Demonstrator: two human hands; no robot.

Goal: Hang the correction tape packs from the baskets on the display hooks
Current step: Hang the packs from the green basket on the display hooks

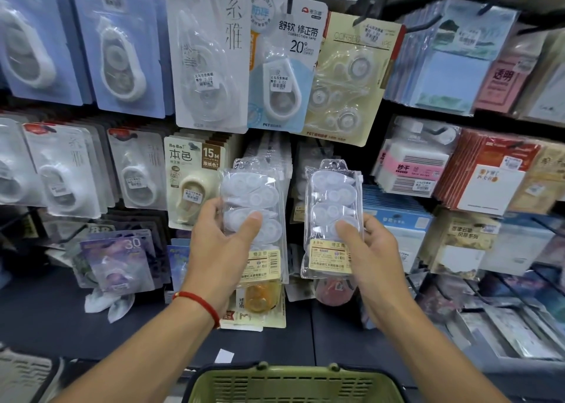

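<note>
Fingers of the left hand [223,243] were curled round a clear multi-pack of correction tape [255,216], thumb pressed flat across the blisters — a firm hold low on the pack, its hang tab free up top. The right hand [371,249] did the same with a second pack [333,219], thumb on the front, the other fingers hidden behind it, the punched hole at the top edge in plain sight. Both packs stood upright, side by side but apart, raised in front of the middle row of the display, where similar clear packs [269,155] appeared to hang just behind the left one. The green basket [290,384] sat below, near the bottom edge, its contents out of view.

To do this well, my guess was one pack at a time — line the hole up square with the hook tip, keep the pack level, and slide it straight back so the thin plastic tab wouldn't tear or buckle. The hook itself was hard to make out among the stock, so finding its tip first looked the sensible move.
</note>
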